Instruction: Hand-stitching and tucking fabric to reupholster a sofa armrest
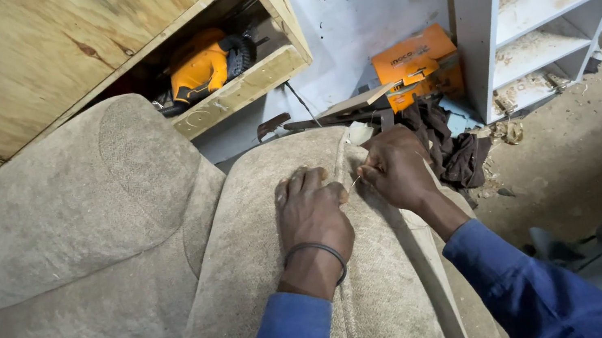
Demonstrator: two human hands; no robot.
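While the beige sofa cushion (271,281) is filling the lower middle of the head view, its piped seam (337,187) is running lengthwise away from the person, from between the blue sleeves up toward the far edge near the wall; a second, rounder cushion (72,226) is lying just beside it on the left, touching along the crease; a white shelf unit (476,14) is standing at the upper right, and a plywood box (50,56) holding an orange power tool (201,67) is sitting above the cushions; an orange carton (414,62) and a dark rag (450,147) are lying past the cushion's far right corner. The left hand (313,212) is pressing flat-knuckled on the fabric just left of the seam, fingers curled and holding the cloth down; the right hand (398,168) is closing in a pinch on something thin and pale, seemingly a needle or thread (353,181), right at the seam between the two hands; which it is I cannot tell. Both hands are lying equally near the seam, one on each side; open dusty floor (593,142) is spreading to the right, while the left side is crowded by the other cushion.
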